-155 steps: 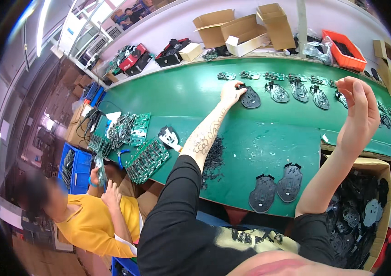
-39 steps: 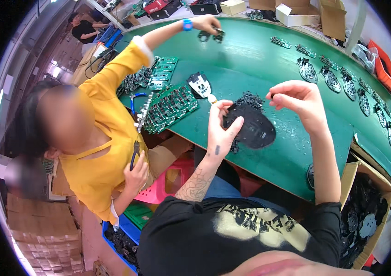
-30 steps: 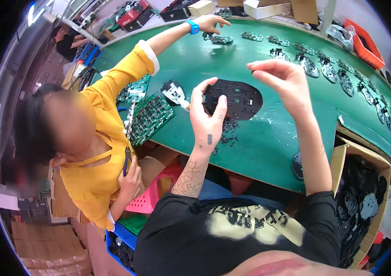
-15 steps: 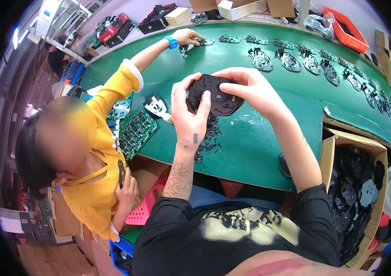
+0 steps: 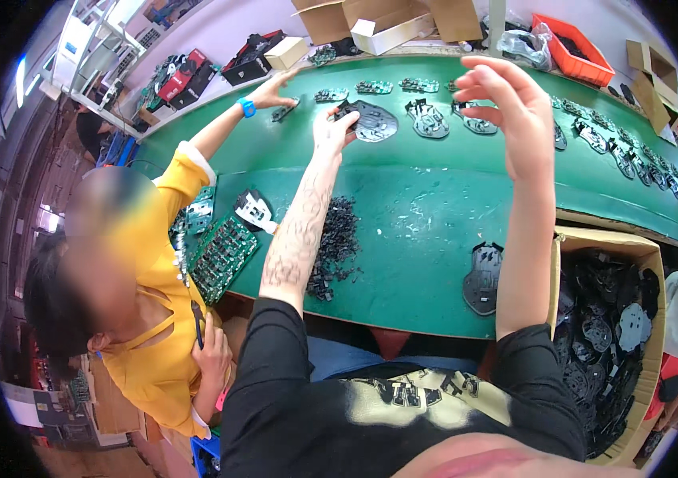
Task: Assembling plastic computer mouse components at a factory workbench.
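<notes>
My left hand (image 5: 334, 131) reaches to the far side of the green table, its fingers closed on the left end of a black plastic mouse base (image 5: 375, 123). That base lies flat at or just above the surface, in line with a row of similar bases (image 5: 427, 119). My right hand (image 5: 518, 107) is raised at the right with fingers apart and nothing in them, hiding part of the row. A pile of small black plastic pieces (image 5: 334, 247) sits beside my left forearm. Another black base (image 5: 483, 280) lies near the front edge.
A carton (image 5: 651, 358) full of black parts stands at the right. On the left, a co-worker in yellow holds pliers (image 5: 198, 319) and stretches a hand (image 5: 273, 90) toward green circuit boards (image 5: 331, 95). A board panel (image 5: 223, 255) lies nearby; an orange crate (image 5: 570, 52) stands behind.
My left hand has carried the base away from me to the row. My right hand has let go of it and moved right and up. The co-worker's far hand has shifted left.
</notes>
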Action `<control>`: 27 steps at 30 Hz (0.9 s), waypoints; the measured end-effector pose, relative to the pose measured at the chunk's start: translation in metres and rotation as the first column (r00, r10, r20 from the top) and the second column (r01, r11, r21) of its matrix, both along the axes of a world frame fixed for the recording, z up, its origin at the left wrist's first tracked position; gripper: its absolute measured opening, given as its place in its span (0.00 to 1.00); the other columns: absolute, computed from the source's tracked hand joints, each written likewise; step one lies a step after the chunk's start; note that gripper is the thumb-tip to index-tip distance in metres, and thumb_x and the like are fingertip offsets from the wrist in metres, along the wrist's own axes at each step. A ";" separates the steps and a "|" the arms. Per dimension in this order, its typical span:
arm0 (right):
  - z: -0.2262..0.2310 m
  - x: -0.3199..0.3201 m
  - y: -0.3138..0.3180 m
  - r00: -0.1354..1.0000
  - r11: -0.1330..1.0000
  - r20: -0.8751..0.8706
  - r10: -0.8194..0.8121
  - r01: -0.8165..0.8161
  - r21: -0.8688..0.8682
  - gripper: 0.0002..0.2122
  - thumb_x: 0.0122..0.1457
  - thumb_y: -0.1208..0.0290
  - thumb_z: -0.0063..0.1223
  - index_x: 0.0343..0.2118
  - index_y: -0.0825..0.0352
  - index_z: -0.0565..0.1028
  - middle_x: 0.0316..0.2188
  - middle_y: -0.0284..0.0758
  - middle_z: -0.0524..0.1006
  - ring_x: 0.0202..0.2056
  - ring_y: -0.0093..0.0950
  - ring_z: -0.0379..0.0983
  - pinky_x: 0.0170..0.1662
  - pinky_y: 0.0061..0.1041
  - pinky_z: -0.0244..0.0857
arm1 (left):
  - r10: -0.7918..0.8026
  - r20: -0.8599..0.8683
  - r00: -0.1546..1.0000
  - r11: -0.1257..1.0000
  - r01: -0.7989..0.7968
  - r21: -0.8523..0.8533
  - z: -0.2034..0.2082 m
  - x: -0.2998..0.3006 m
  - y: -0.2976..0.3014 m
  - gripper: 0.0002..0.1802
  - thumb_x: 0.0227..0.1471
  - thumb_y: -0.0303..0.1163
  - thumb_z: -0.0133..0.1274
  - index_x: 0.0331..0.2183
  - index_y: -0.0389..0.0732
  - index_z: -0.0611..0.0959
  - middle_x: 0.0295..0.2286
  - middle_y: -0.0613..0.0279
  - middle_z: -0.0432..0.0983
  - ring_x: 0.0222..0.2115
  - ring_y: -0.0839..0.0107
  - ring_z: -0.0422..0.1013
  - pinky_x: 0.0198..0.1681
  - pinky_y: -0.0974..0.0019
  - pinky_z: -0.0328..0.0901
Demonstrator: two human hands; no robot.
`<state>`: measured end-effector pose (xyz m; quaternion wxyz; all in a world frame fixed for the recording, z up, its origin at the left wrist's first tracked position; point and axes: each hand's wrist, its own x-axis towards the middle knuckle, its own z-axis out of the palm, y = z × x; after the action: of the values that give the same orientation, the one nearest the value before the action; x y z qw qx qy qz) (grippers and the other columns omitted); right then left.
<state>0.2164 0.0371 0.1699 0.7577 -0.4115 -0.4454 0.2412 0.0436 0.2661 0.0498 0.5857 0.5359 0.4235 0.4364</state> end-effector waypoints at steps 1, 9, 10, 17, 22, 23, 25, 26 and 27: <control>0.004 0.004 -0.008 0.999 0.999 0.016 -0.047 0.046 0.029 0.11 0.59 0.68 0.52 0.38 0.69 0.78 0.28 0.34 0.78 0.30 0.21 0.76 0.33 0.18 0.70 | 0.057 -0.030 0.998 0.998 -0.056 0.013 -0.017 0.011 0.020 0.23 0.42 0.26 0.62 0.41 0.38 0.73 0.33 0.60 0.75 0.30 0.70 0.74 0.32 0.67 0.71; 0.016 0.019 -0.028 0.990 0.977 -0.045 -0.132 0.138 0.164 0.09 0.59 0.70 0.51 0.34 0.70 0.79 0.23 0.33 0.78 0.25 0.20 0.75 0.30 0.16 0.67 | 0.338 -0.597 0.728 0.899 -0.063 0.433 -0.052 0.042 0.090 0.24 0.29 0.42 0.69 0.30 0.38 0.83 0.30 0.58 0.80 0.30 0.69 0.75 0.37 0.66 0.68; 0.017 0.019 -0.028 0.990 0.978 -0.047 -0.134 0.139 0.154 0.09 0.59 0.70 0.51 0.34 0.70 0.79 0.23 0.33 0.78 0.25 0.20 0.75 0.30 0.16 0.67 | 0.336 -0.621 0.708 0.893 -0.030 0.449 -0.055 0.045 0.090 0.25 0.30 0.44 0.68 0.31 0.39 0.83 0.30 0.58 0.80 0.31 0.67 0.76 0.38 0.65 0.68; 0.020 0.005 -0.023 0.996 0.981 0.055 -0.064 0.053 0.188 0.09 0.58 0.70 0.51 0.35 0.71 0.79 0.23 0.32 0.78 0.25 0.19 0.74 0.29 0.15 0.66 | 0.303 -0.647 0.700 0.872 0.070 0.484 -0.053 0.062 0.077 0.29 0.35 0.46 0.65 0.37 0.34 0.80 0.36 0.46 0.76 0.40 0.56 0.72 0.45 0.60 0.66; 0.012 -0.008 -0.020 0.989 0.991 0.127 -0.069 0.054 0.122 0.10 0.59 0.72 0.49 0.36 0.73 0.78 0.24 0.34 0.77 0.25 0.21 0.74 0.31 0.16 0.67 | -0.001 -0.452 0.892 0.747 0.301 0.593 -0.031 0.070 -0.037 0.26 0.41 0.42 0.57 0.43 0.37 0.79 0.37 0.47 0.76 0.41 0.54 0.70 0.47 0.59 0.63; 0.014 -0.009 -0.022 0.991 0.994 0.131 -0.036 0.022 0.105 0.10 0.59 0.72 0.49 0.36 0.73 0.78 0.24 0.34 0.77 0.25 0.21 0.74 0.31 0.16 0.67 | -0.214 -0.547 0.809 0.581 0.556 0.595 -0.015 0.060 -0.079 0.23 0.43 0.43 0.56 0.41 0.39 0.80 0.36 0.49 0.76 0.39 0.54 0.71 0.45 0.57 0.65; 0.018 0.002 -0.037 0.979 0.982 0.158 -0.127 0.103 0.157 0.12 0.61 0.72 0.46 0.40 0.76 0.76 0.25 0.34 0.76 0.27 0.21 0.73 0.33 0.19 0.68 | -0.240 -0.822 0.517 0.325 0.840 0.434 0.010 0.060 -0.173 0.23 0.45 0.48 0.54 0.35 0.37 0.81 0.33 0.48 0.76 0.38 0.52 0.71 0.43 0.55 0.66; 0.021 0.009 -0.043 0.972 0.982 0.199 -0.122 0.089 0.169 0.13 0.61 0.72 0.44 0.40 0.77 0.75 0.26 0.35 0.75 0.28 0.23 0.72 0.34 0.20 0.68 | -0.249 -0.865 0.437 0.239 0.893 0.382 0.013 0.058 -0.207 0.23 0.45 0.48 0.55 0.33 0.36 0.80 0.32 0.49 0.75 0.37 0.52 0.71 0.41 0.55 0.65; 0.023 0.012 -0.044 0.967 0.981 0.234 -0.099 0.055 0.187 0.14 0.61 0.72 0.43 0.41 0.79 0.74 0.26 0.36 0.75 0.29 0.24 0.72 0.36 0.21 0.67 | -0.241 -0.904 0.354 0.165 0.932 0.321 0.012 0.053 -0.231 0.23 0.44 0.47 0.56 0.31 0.35 0.79 0.31 0.49 0.74 0.36 0.53 0.70 0.40 0.55 0.65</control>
<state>0.2287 -0.0072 0.1932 0.7402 -0.3854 -0.5381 0.1185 0.0961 0.0354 0.0615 0.1752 0.9820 0.0553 0.0438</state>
